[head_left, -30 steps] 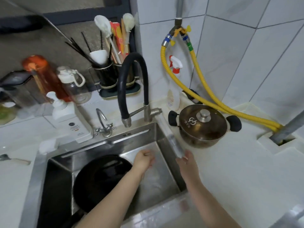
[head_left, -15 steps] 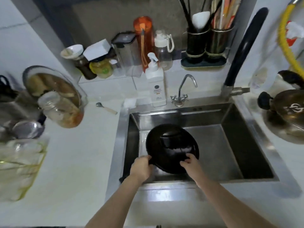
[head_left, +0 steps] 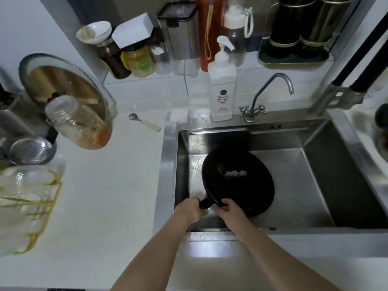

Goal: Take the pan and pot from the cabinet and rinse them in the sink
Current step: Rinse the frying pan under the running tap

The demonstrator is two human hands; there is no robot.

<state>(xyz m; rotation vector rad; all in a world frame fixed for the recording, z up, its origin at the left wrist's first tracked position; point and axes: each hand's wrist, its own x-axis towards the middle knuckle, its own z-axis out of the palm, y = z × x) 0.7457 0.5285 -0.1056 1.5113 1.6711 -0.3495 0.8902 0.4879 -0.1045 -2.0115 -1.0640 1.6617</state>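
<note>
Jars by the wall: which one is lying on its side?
The clear glass jar, tipped against the big glass lid; the dark and yellow jars stand upright.

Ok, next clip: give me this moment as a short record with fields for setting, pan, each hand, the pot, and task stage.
setting: steel sink set in a white counter
pan: black pan, tilted inside the sink
left hand: left hand grips the pan's handle
right hand: right hand holds the pan's near rim
pot: only a blurred edge at far right, on the counter
task stage: pan in the sink; no running water visible
</note>
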